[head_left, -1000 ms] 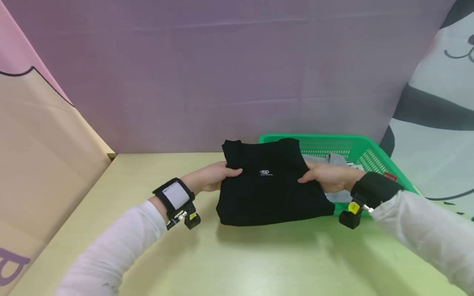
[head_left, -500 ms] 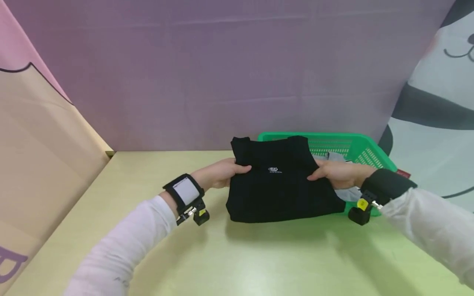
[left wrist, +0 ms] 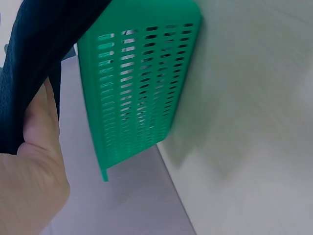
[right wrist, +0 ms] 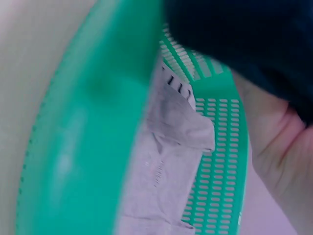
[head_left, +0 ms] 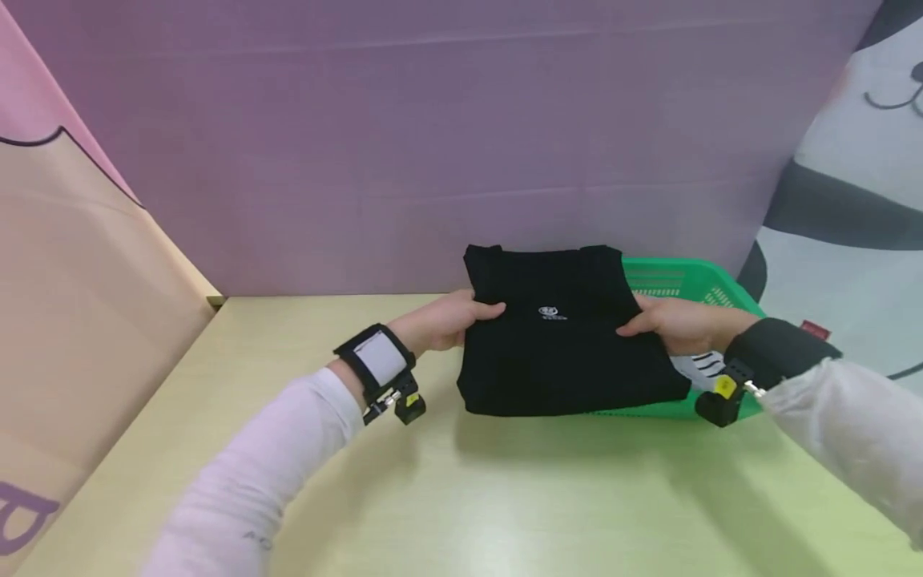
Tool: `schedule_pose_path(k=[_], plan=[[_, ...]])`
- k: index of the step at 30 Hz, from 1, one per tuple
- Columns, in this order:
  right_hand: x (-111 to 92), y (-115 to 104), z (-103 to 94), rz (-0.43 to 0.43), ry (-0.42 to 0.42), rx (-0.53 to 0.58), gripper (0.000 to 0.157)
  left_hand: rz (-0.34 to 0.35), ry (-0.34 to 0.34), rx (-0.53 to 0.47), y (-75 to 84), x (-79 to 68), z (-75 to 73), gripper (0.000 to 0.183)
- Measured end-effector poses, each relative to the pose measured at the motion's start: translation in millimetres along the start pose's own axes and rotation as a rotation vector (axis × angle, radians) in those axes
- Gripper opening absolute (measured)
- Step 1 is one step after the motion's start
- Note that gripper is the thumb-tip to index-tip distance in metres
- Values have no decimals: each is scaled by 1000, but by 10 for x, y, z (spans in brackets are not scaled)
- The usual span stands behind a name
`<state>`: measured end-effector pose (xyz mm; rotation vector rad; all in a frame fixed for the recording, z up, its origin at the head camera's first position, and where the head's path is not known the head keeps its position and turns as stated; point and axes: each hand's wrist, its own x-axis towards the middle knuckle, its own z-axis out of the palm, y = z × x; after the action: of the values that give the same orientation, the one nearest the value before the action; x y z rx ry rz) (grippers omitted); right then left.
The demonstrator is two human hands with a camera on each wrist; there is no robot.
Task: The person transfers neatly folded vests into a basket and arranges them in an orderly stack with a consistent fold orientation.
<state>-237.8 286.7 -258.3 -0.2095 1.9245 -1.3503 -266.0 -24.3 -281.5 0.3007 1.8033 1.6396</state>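
Note:
A folded black garment with a small white print hangs above the table, partly in front of a green plastic basket. My left hand pinches its left edge, thumb on top. On the opposite edge my right hand grips it the same way, over the basket. Under the cloth the fingers of both hands are hidden. Folded grey cloth lies inside the basket in the right wrist view. The left wrist view has the dark garment above the left hand, with the slotted basket wall beyond.
The pale table spreads out in front of the basket. A purple-grey cloth backdrop stands right behind it. A beige panel borders the left side, and a printed panel is at the right. A small red item shows beside the right wrist.
Both hands have carried the black garment rightward and a little upward, further over the green basket. The garment now covers more of the basket's left part. Both grips are unchanged.

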Motion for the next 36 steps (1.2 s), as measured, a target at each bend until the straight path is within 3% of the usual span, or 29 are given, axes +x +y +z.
schedule_pose_path(k=[7, 12, 21, 30, 36], plan=[[-74, -56, -184, -27, 24, -44, 91, 19, 59, 14, 194, 183, 96, 40], [-158, -97, -300, -35, 105, -64, 93, 44, 57, 35, 317, 281, 160, 42], [-235, -79, -467, -60, 175, -86, 89, 63, 69, 47, 500, 420, 322, 46], [-290, -51, -641, -83, 224, -77, 91, 93, 55, 33, 588, 582, 437, 48], [-304, -18, -721, -90, 236, -47, 91, 111, 82, 39, 604, 726, 501, 50]])
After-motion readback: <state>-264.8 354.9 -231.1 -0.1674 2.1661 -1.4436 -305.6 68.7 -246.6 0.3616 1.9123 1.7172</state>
